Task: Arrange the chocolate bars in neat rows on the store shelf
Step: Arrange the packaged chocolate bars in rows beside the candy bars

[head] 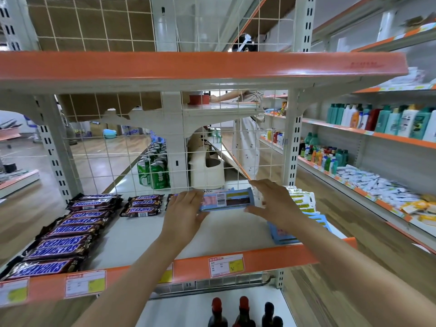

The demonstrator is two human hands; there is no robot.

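A light-blue chocolate bar (227, 199) lies crosswise near the wire back of the shelf (146, 234), its label side with a barcode facing up. My left hand (182, 212) grips its left end and my right hand (274, 204) holds its right end with fingers spread. Brown Snickers bars (63, 234) run in a long row down the shelf's left side, and a short stack of Snickers (142, 205) sits behind. More blue bars (283, 233) lie under my right forearm, with yellow-white packets (303, 200) behind them.
An orange shelf edge with price tags (226, 265) runs along the front. Green cans (154, 172) stand behind the wire grid. Dark bottles (243, 312) stand on the shelf below. Another person (245, 142) stands in the aisle beyond, beside shelves of bottles (382, 119).
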